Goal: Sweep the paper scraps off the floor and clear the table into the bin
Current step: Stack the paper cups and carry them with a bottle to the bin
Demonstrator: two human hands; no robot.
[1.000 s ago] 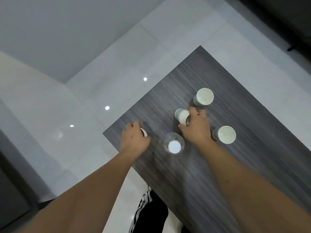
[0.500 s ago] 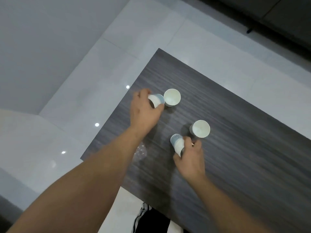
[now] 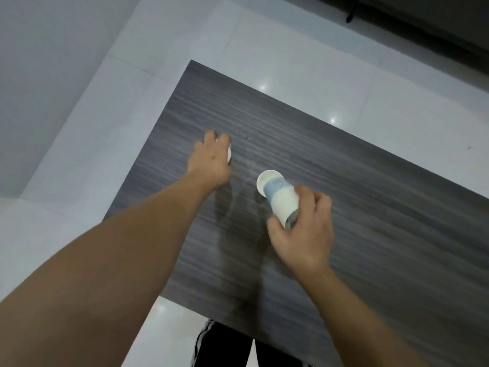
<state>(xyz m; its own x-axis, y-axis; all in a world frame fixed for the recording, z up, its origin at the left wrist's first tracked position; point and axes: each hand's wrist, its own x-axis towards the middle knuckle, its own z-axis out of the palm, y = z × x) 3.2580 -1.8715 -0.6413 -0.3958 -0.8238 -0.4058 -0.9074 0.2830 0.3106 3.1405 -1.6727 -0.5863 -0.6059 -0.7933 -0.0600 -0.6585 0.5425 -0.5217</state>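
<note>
Cups [image 3: 280, 198] now stacked, tilted, within right-hand fingers [image 3: 307, 197].

Table [image 3: 370, 197] bare right of hands; far left corner – open wood too

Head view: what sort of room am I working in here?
Likely an office or meeting room, though that's a guess: a dark wood-grain table, glossy pale floor tiles, and a paper cup in the right hand.
</note>
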